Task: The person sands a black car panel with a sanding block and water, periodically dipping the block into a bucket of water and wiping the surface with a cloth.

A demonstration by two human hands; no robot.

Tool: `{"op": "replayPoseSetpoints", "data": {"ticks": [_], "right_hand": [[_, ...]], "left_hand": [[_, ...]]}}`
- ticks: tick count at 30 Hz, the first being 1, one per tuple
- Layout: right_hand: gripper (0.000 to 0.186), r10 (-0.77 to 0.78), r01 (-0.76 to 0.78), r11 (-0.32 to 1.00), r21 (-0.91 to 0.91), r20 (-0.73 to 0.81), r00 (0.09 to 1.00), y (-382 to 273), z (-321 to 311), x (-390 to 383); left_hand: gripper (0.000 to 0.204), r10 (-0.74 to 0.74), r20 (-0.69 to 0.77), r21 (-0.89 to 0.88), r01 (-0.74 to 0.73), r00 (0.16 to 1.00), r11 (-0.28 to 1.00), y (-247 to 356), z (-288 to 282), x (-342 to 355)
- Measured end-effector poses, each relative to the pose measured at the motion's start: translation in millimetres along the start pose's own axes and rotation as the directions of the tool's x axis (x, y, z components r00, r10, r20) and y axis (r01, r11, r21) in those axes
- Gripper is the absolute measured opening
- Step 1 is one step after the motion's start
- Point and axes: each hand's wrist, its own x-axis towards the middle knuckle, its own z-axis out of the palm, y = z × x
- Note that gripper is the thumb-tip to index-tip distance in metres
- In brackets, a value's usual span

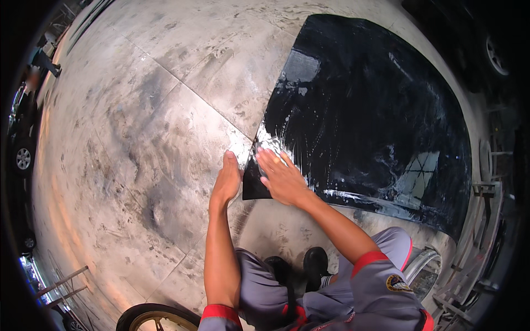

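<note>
Right hand (pixel 284 182): palm down on the near left corner of the panel (pixel 375 110); fingers (pixel 266 160) straight, slightly parted, pointing toward the left edge. Forearm (pixel 342 229) slanting in from the lower right. Grip: none seen from above (anything under the palm is hidden).

Left hand (pixel 225 182): thumb side up, just beside the panel's left edge; digits long and close together, aimed away from the body. Contact with the edge, or a hold on it: cannot tell. Its arm (pixel 221 259) nearly upright in view.

Panel: black, broad, glossy, ahead and to the right over the pale floor (pixel 182 127); whitish streaks (pixel 345 194) along its near edge.

Metal piece (pixel 426 273): silvery, curved rim, beside the right knee; whether a container, cannot tell.

Wheel (pixel 130 317): dark tyre, gold rim, at lower left.
</note>
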Motion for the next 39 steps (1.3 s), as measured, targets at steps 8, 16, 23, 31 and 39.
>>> {"op": "replayPoseSetpoints", "data": {"ticks": [8,16,23,31,39], "right_hand": [[0.060,0.255,-0.288,0.923,-0.254,-0.154,0.955,104,-45,47],[0.062,0.197,-0.209,0.964,-0.167,-0.088,0.976,101,-60,-27],[0.064,0.175,-0.176,0.982,-0.064,-0.026,0.984,26,-18,-86],[0.060,0.509,-0.551,0.828,-0.106,-0.272,0.817,172,-92,-93],[0.064,0.572,-0.564,0.811,-0.159,0.010,0.820,68,-54,-186]], "left_hand": [[0.092,0.112,-0.040,0.096,-0.108,0.993,0.990,19,36,13],[0.095,0.079,-0.182,0.263,-0.029,0.980,0.964,16,24,19],[0.071,-0.047,-0.121,0.330,0.085,0.991,0.940,12,11,23],[0.038,0.091,-0.087,0.188,-0.074,0.992,0.979,-14,32,53],[0.027,0.073,0.017,0.033,-0.073,0.997,0.997,-39,-3,65]]}}
